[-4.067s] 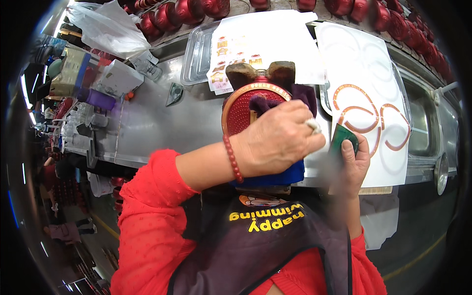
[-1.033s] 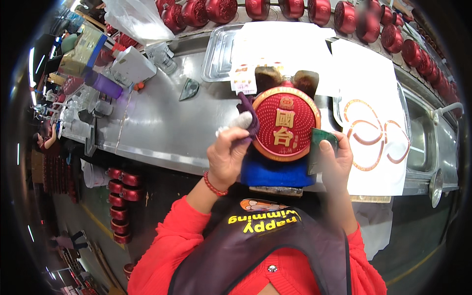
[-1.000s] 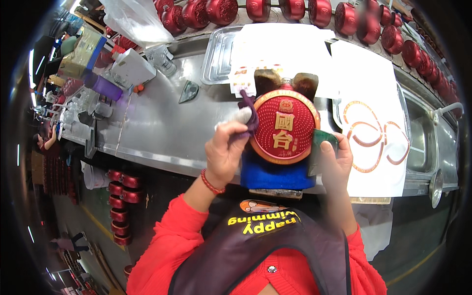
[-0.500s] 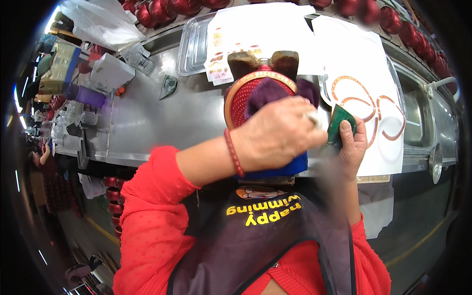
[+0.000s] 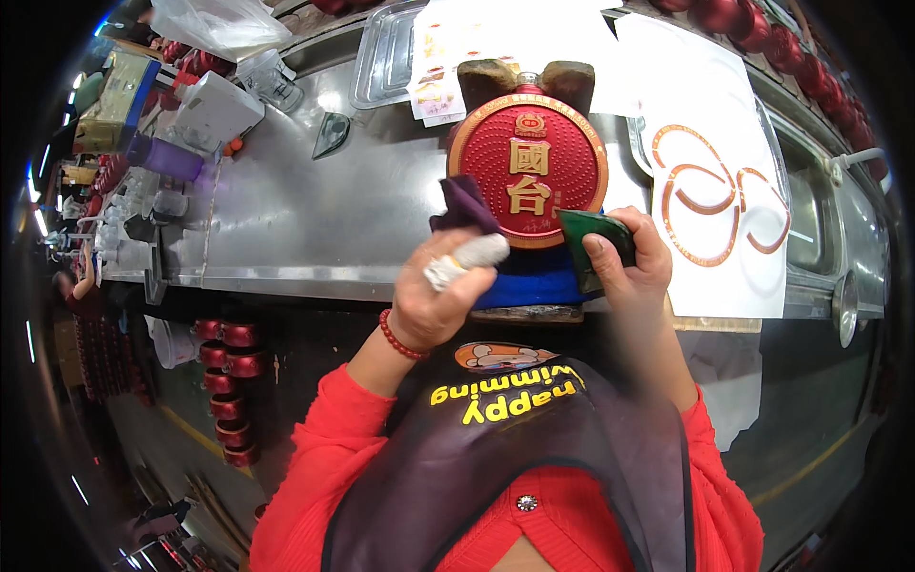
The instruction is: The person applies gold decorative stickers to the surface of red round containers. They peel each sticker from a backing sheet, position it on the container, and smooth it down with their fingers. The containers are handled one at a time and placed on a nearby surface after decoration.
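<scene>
A round, flat red bottle (image 5: 479, 176) with a gold rim and raised gold characters lies face up in front of me, on a blue cloth (image 5: 538, 291). Two worn brown blocks (image 5: 569, 86) flank its neck. My left hand (image 5: 419, 300) is closed around a bunched purple cloth (image 5: 467, 205), just off the bottle's lower left edge; a white wrapping (image 5: 481, 253) covers one of its fingers. Pinched between the thumb and fingers of my right hand (image 5: 648, 253) is a flat green scraper (image 5: 583, 229), its corner by the bottle's lower right rim.
White backing paper (image 5: 691, 286) at right bears several curved orange-gold strips (image 5: 667, 214). Label sheets (image 5: 438, 91) and a clear plastic tray (image 5: 367, 71) lie behind. Another dark green piece (image 5: 331, 135) rests on the metal table (image 5: 276, 214). A sink (image 5: 810, 219) stands far right.
My left hand has drawn back left and toward me with the purple cloth, uncovering the bottle's face. The right hand has brought the green scraper left to the bottle's rim.
</scene>
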`<move>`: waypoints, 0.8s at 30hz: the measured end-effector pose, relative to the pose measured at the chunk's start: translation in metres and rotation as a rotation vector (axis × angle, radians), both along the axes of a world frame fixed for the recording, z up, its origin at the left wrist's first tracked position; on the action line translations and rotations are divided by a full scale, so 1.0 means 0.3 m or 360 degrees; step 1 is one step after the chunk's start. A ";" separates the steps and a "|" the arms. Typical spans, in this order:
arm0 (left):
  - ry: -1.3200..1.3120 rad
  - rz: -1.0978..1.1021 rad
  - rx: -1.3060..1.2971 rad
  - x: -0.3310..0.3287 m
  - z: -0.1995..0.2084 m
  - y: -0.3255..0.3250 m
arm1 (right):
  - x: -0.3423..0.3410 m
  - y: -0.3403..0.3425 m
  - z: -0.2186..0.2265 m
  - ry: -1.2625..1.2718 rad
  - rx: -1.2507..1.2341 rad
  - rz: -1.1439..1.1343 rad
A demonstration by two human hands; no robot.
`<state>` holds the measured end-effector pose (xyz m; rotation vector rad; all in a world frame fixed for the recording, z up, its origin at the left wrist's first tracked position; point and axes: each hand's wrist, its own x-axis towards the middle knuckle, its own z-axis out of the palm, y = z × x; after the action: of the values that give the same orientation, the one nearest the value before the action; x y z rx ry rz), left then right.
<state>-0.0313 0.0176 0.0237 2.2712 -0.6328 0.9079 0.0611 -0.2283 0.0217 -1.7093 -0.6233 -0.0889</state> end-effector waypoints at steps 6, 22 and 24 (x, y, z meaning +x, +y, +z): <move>0.0105 0.0468 -0.0529 0.063 -0.057 0.066 | 0.105 0.004 0.013 -0.0141 -0.0014 -0.0178; 0.1460 -0.0046 -0.0627 0.353 0.262 0.067 | 0.096 -0.153 0.020 0.0153 0.0619 -0.0296; 0.1366 0.0020 -0.0611 0.369 0.301 0.055 | 0.107 -0.186 -0.002 0.0185 0.0644 -0.0244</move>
<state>0.0795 0.0342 0.1141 2.0354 -0.0456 -0.0069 0.0930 -0.2840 0.0211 -1.3556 -0.3574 -0.2084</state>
